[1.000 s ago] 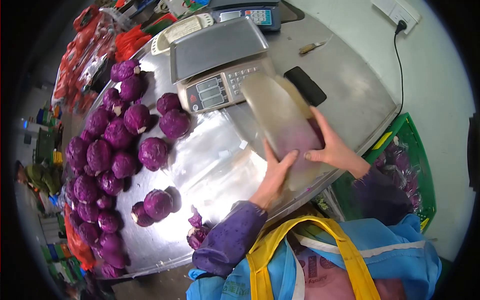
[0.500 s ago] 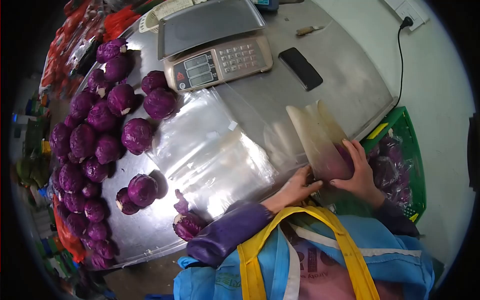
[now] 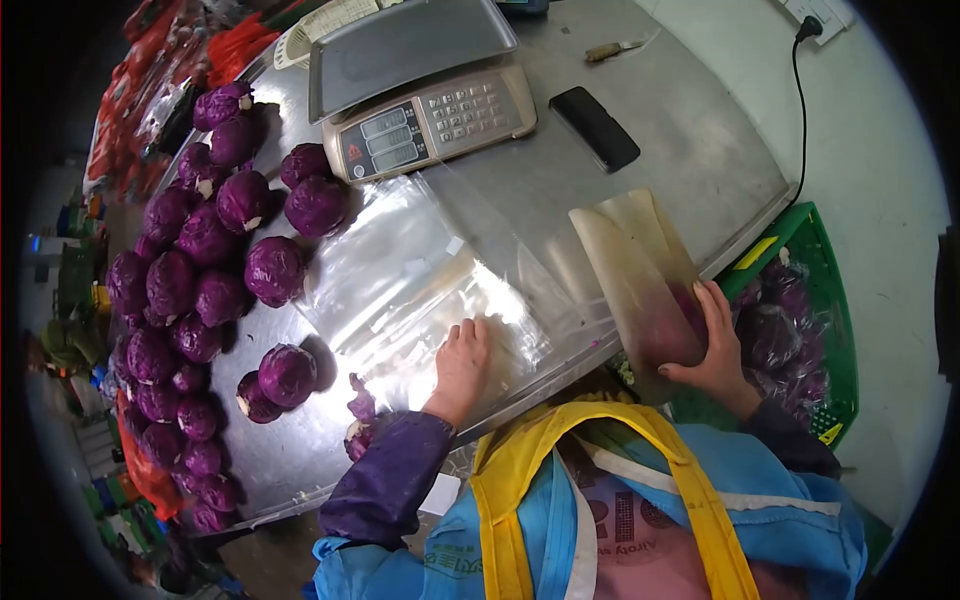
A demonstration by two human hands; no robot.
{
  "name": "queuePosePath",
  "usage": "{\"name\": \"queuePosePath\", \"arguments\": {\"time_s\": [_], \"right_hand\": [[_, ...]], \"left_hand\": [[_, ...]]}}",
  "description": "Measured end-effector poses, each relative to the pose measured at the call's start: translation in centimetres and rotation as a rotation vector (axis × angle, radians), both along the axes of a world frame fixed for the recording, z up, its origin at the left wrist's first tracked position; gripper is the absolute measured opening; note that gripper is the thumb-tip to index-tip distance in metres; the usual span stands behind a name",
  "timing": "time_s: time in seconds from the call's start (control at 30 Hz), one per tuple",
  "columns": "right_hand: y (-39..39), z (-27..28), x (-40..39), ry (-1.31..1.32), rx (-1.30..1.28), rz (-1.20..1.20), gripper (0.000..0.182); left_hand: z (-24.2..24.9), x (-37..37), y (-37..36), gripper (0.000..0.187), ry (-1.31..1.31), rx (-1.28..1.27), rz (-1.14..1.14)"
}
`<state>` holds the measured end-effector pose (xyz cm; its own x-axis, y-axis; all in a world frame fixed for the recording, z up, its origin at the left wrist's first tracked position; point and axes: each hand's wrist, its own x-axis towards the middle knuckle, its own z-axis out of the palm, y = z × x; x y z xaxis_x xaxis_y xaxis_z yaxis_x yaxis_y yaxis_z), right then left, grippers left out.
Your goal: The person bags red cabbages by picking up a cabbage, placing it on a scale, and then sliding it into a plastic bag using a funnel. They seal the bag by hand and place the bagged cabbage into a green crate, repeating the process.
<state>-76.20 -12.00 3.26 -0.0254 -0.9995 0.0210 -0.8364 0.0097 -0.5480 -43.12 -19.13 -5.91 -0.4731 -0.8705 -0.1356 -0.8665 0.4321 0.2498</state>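
Observation:
My right hand (image 3: 718, 352) grips a clear plastic bag (image 3: 640, 275) with a purple cabbage inside it, held upright just past the right edge of the steel table (image 3: 690, 170). My left hand (image 3: 462, 362) lies flat, fingers apart, on a stack of empty clear bags (image 3: 410, 280) spread over the table's front. A loose red cabbage (image 3: 287, 373) sits to the left of that hand. Torn purple leaves (image 3: 362, 415) lie beside my left sleeve.
Many red cabbages (image 3: 190, 270) are piled along the table's left side. A digital scale (image 3: 420, 80) stands at the back, with a black phone (image 3: 595, 128) and a small knife (image 3: 610, 48) to its right. A green crate (image 3: 800, 330) holding bagged cabbages sits below the right edge.
My left hand let go of the bagged cabbage and moved left onto the stack of empty bags. The right hand lowered the bag toward the table's right edge and now holds it alone.

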Motion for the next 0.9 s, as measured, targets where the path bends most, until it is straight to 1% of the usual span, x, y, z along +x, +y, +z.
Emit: {"name": "queuePosePath", "arguments": {"time_s": [0.03, 0.07, 0.13, 0.17, 0.2, 0.27, 0.3, 0.37, 0.43, 0.47, 0.53, 0.6, 0.67, 0.7, 0.73, 0.8, 0.83, 0.87, 0.9], "right_hand": [[0.2, -0.3, -0.1, -0.019, -0.026, 0.003, 0.099], [0.4, -0.5, -0.2, -0.039, -0.048, 0.006, 0.100], [0.5, -0.5, -0.3, -0.036, -0.054, 0.009, 0.100], [0.5, -0.5, -0.3, -0.034, -0.064, 0.012, 0.100], [0.5, -0.6, -0.3, -0.039, -0.066, 0.009, 0.100], [0.8, -0.7, -0.4, -0.027, -0.073, 0.008, 0.101], [0.9, -0.8, -0.5, -0.029, -0.075, 0.004, 0.101], [1.1, -1.2, -0.8, -0.025, -0.089, 0.030, 0.100], [1.5, -1.9, -1.2, -0.034, -0.145, 0.065, 0.100], [1.7, -2.4, -1.4, -0.042, -0.194, 0.100, 0.100], [2.3, -3.4, -1.4, -0.035, -0.222, 0.112, 0.099], [2.3, -3.2, -1.4, -0.021, -0.280, 0.150, 0.098], [2.1, -2.6, -1.1, -0.010, -0.291, 0.208, 0.096], [2.1, -2.5, -0.9, -0.012, -0.304, 0.208, 0.091], [2.6, -2.3, -0.6, -0.013, -0.292, 0.196, 0.091], [1.7, -1.7, -0.7, 0.005, -0.288, 0.268, 0.089], [1.6, -1.2, -0.5, -0.008, -0.269, 0.271, 0.084], [1.4, -0.8, -0.3, -0.010, -0.274, 0.263, 0.084], [1.3, -0.5, -0.2, 0.011, -0.252, 0.309, 0.081]], "left_hand": [[0.5, -0.1, -0.1, 0.039, 0.088, 0.064, 0.039], [0.7, -0.2, 0.2, 0.039, 0.087, 0.066, 0.038], [1.0, -0.3, 1.4, 0.033, -0.049, -0.031, -0.117], [0.4, 0.0, 1.6, 0.032, -0.147, -0.129, -0.181], [-0.4, 0.2, 1.5, 0.032, -0.152, -0.131, -0.183], [-1.7, 0.7, 1.1, 0.027, -0.030, -0.186, -0.024], [-1.4, 0.9, 0.5, 0.027, -0.032, -0.188, -0.028], [0.1, 1.2, -1.7, 0.012, 0.123, 0.076, 0.083], [4.4, 0.3, -5.7, 0.007, 0.329, -0.249, 0.192], [7.4, -0.7, -7.5, 0.005, 0.510, -0.370, 0.264], [5.5, -2.1, -9.3, 0.012, 0.423, -0.482, 0.192], [-0.9, -3.4, -8.5, 0.014, -0.090, -0.244, -0.215], [-0.1, -6.3, -8.4, 0.014, 0.132, -0.164, -0.026], [0.2, -6.7, -9.2, 0.014, 0.133, -0.169, -0.042], [0.4, -7.1, -9.3, 0.013, 0.143, -0.144, -0.017], [0.2, -7.9, -10.2, 0.013, 0.166, -0.140, 0.027], [-0.3, -7.9, -10.7, 0.012, 0.244, -0.038, 0.064], [-0.7, -7.8, -11.2, 0.011, 0.317, 0.068, 0.097], [-0.5, -8.0, -11.6, 0.011, 0.313, 0.068, 0.088]]}}
